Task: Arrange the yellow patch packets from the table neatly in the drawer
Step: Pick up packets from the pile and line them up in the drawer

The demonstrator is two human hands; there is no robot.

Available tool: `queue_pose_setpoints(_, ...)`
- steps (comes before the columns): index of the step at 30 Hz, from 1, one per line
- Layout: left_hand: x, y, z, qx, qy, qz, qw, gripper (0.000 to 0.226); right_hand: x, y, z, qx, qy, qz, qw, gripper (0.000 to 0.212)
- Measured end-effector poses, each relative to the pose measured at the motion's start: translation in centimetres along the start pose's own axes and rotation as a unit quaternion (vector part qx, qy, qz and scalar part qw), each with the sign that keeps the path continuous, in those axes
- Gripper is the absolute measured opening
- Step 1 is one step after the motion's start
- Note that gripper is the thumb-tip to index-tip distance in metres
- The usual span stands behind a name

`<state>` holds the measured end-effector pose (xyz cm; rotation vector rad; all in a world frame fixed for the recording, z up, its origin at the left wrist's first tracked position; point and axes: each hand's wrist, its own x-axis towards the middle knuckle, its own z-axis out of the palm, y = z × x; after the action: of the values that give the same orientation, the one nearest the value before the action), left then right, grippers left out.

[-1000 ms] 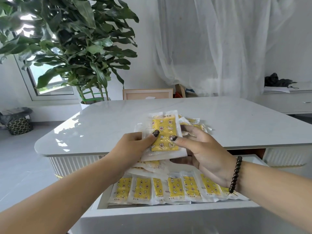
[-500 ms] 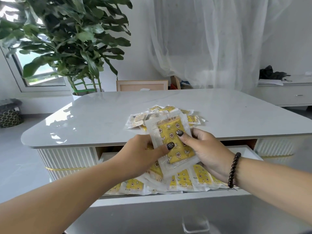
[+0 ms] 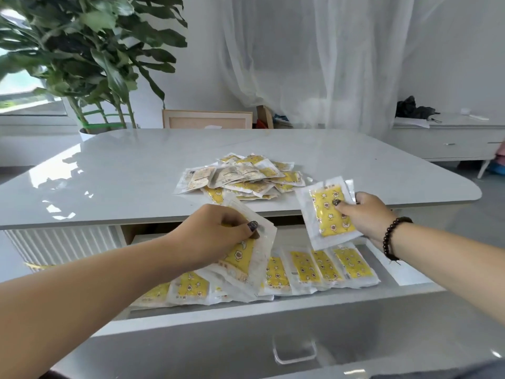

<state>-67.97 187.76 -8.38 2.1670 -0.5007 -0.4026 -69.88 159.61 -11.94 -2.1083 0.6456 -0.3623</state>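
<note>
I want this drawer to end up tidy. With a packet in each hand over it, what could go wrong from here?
1. The left hand lowers its packet onto loose, overlapping ones at the drawer's left, which may skew further.
2. The right hand's packet, pinched at one edge, could slip.

yellow star-patterned packets (image 3: 331, 216), white table (image 3: 136, 165)

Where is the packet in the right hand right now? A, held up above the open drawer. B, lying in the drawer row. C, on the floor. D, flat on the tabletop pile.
A: the right hand pinches a yellow packet held tilted in the air above the open drawer.
</note>
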Motion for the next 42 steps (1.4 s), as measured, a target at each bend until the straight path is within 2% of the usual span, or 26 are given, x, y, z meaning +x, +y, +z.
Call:
queue_pose_setpoints(2, 0.2, -0.3, -0.3, 0.004, -0.013, -0.005, 1.0, 0.017, 1.6, 2.7, -0.8, -0.07, -0.003, 0.051, 0.996, 0.026)
queue_pose_setpoints(5, 0.3, -0.7, -0.5, 0.025, -0.039, -0.011, 0.999, 0.013, 3.7, 6.7, -1.8, -0.183, -0.001, 0.101, 0.978, 0.025)
queue_pose_setpoints(7, 0.2, -0.9, -0.6, 0.032, -0.045, -0.02, 0.998, 0.012, 4.7, 8.6, -2.4, -0.217, 0.001, 0.13, 0.968, 0.017)
queue_pose_setpoints(11, 0.4, -1.2, -0.4, 0.033, -0.046, -0.031, 0.998, 0.01, 5.3, 10.5, -2.3, -0.283, -0.008, 0.151, 0.947, 0.019)
queue_pose_setpoints(13, 0.7, -1.2, -0.3, 0.028, -0.046, -0.036, 0.998, 0.011, 5.7, 11.0, -1.6, -0.298, -0.014, 0.157, 0.941, 0.031)
queue_pose_setpoints(14, 0.8, -1.3, -0.2, 0.022, -0.045, -0.038, 0.998, 0.011, 6.0, 11.1, -1.2, -0.306, -0.02, 0.152, 0.94, 0.036)
queue_pose_setpoints(20, 1.7, -1.2, 0.4, 0.001, -0.053, -0.049, 0.997, 0.017, 7.2, 11.8, 0.3, -0.392, -0.031, 0.064, 0.917, 0.02)
queue_pose_setpoints(23, 2.0, -0.9, 0.8, -0.002, -0.065, -0.044, 0.997, 0.018, 7.2, 12.4, -0.1, -0.435, -0.015, -0.013, 0.9, 0.042)
queue_pose_setpoints(25, 2.3, -0.8, 0.9, -0.009, -0.07, -0.046, 0.996, 0.018, 7.1, 12.5, -0.2, -0.475, -0.001, -0.061, 0.878, 0.044)
queue_pose_setpoints(28, 2.5, -0.6, 1.3, -0.015, -0.083, -0.047, 0.995, 0.018, 6.6, 12.2, 0.2, -0.465, -0.063, -0.084, 0.879, 0.03)
queue_pose_setpoints(31, 2.7, -0.4, 1.7, -0.015, -0.095, -0.051, 0.994, 0.019, 6.2, 12.3, 0.8, -0.439, -0.147, -0.044, 0.885, 0.026)
queue_pose_setpoints(36, 2.6, -0.1, 2.1, -0.025, -0.119, -0.064, 0.991, 0.017, 6.6, 12.6, 0.6, -0.442, -0.137, -0.003, 0.886, 0.022)
queue_pose_setpoints(42, 2.0, -0.2, 1.6, -0.04, -0.126, -0.061, 0.989, 0.018, 6.7, 13.0, 0.8, -0.441, -0.118, 0.0, 0.89, 0.012)
